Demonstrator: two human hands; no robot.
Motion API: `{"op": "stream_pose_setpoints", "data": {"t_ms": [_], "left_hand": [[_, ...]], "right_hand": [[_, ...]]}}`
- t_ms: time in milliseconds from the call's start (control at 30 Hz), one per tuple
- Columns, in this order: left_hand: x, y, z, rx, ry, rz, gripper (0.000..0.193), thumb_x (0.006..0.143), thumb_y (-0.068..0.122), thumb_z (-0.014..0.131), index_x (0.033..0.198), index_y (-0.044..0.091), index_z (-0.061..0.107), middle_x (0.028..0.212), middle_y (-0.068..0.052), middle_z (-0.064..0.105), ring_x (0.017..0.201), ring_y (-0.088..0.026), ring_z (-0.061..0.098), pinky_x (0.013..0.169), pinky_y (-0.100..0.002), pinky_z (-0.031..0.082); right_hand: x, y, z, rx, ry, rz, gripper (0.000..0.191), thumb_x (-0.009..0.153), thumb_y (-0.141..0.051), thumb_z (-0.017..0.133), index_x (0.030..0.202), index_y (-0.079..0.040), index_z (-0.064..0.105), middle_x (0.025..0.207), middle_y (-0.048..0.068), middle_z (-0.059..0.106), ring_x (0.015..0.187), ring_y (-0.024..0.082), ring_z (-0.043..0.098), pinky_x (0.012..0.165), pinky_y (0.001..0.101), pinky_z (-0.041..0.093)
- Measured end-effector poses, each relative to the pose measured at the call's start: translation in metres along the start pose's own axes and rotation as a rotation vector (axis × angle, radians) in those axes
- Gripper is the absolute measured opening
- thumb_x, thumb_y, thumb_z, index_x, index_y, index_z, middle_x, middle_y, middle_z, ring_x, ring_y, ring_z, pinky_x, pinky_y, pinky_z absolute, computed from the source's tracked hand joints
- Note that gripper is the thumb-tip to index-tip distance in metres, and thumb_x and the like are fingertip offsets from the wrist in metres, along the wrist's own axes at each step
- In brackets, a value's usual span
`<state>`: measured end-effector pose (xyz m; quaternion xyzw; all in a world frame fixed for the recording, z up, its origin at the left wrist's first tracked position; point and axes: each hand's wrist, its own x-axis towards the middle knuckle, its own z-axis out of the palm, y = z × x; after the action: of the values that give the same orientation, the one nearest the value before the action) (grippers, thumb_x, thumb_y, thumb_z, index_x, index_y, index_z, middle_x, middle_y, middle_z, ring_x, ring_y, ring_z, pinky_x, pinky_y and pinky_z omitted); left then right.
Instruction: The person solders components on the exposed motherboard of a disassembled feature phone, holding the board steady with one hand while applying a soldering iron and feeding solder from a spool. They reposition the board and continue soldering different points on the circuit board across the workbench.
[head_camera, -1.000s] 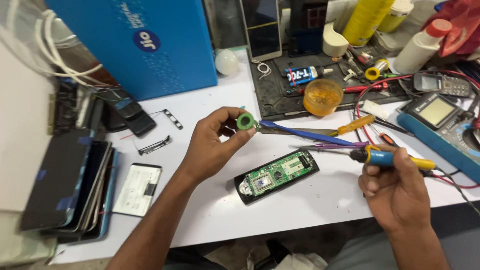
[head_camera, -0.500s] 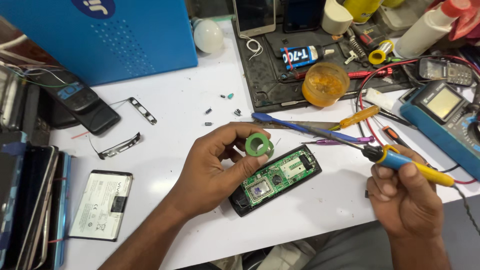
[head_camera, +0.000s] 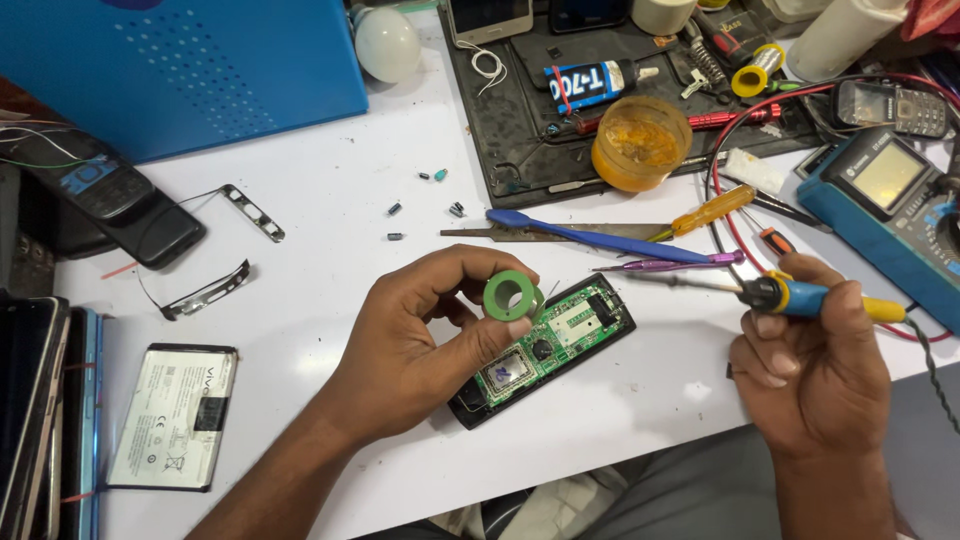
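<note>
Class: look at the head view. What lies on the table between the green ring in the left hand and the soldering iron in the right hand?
In the head view, the opened phone's circuit board lies between the green ring and the soldering iron; beyond it, bare white table.

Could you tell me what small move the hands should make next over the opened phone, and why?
Probably bring the soldering iron tip down toward the circuit board. The right hand holds it with its tip off the board's right end, while the left hand holds the green spool just above the board.

— What are you wearing on your arms?
— Nothing: your left hand (head_camera: 415, 350), right hand (head_camera: 815, 375) and both forearms are bare, with no rings, watch or sleeves. Grey trousers (head_camera: 690, 495) cover your lap.
</note>
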<state>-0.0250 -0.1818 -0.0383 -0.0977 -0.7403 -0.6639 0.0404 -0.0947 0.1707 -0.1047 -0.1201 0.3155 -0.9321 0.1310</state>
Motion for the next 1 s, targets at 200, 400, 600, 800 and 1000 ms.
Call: {"op": "stream_pose_setpoints", "data": {"t_ms": [200, 400, 600, 800, 1000], "left_hand": [[0.0003, 0.0008, -0.0003, 0.008, 0.006, -0.003, 0.029, 0.092, 0.020, 0.077, 0.118, 0.008, 0.070, 0.102, 0.002, 0.074, 0.092, -0.007, 0.066, 0.078, -0.025, 0.052], [0.0003, 0.0018, -0.0006, 0.007, 0.007, 0.001, 0.029, 0.092, 0.021, 0.077, 0.118, 0.008, 0.070, 0.102, 0.002, 0.075, 0.093, -0.006, 0.066, 0.078, -0.025, 0.053], [-0.0005, 0.0020, -0.0002, 0.009, -0.004, -0.009, 0.029, 0.091, 0.020, 0.077, 0.117, 0.008, 0.071, 0.101, 0.001, 0.076, 0.092, -0.007, 0.067, 0.077, -0.025, 0.053], [-0.0011, 0.0025, 0.0007, -0.018, -0.050, -0.024, 0.030, 0.090, 0.019, 0.077, 0.117, 0.007, 0.071, 0.103, 0.000, 0.077, 0.092, -0.007, 0.069, 0.076, -0.026, 0.053], [-0.0026, 0.0039, 0.0002, -0.003, -0.075, -0.034, 0.031, 0.088, 0.019, 0.078, 0.116, 0.008, 0.073, 0.109, -0.002, 0.079, 0.093, -0.008, 0.070, 0.076, -0.026, 0.054]], "right_hand": [[-0.0011, -0.0006, -0.0028, -0.156, 0.122, 0.003, 0.036, 0.106, -0.016, 0.060, 0.140, -0.002, 0.060, 0.110, 0.017, 0.068, 0.081, 0.012, 0.058, 0.069, 0.0241, 0.047], [-0.0024, -0.0013, -0.0003, -0.064, 0.049, 0.019, 0.027, 0.116, -0.019, 0.057, 0.124, 0.005, 0.064, 0.097, 0.015, 0.068, 0.078, 0.015, 0.058, 0.066, 0.0267, 0.048], [-0.0034, 0.0003, 0.0018, -0.159, 0.050, -0.027, 0.040, 0.124, -0.033, 0.053, 0.105, 0.001, 0.065, 0.085, 0.011, 0.068, 0.066, 0.014, 0.057, 0.061, 0.0272, 0.046], [-0.0057, 0.0026, 0.0003, -0.199, 0.105, -0.039, 0.044, 0.120, -0.036, 0.051, 0.100, 0.000, 0.065, 0.079, 0.012, 0.069, 0.060, 0.015, 0.057, 0.051, 0.0249, 0.044], [-0.0070, 0.0086, -0.0004, -0.249, 0.139, -0.070, 0.049, 0.128, -0.039, 0.049, 0.097, -0.002, 0.061, 0.080, 0.013, 0.069, 0.055, 0.013, 0.057, 0.053, 0.0253, 0.043]]}}
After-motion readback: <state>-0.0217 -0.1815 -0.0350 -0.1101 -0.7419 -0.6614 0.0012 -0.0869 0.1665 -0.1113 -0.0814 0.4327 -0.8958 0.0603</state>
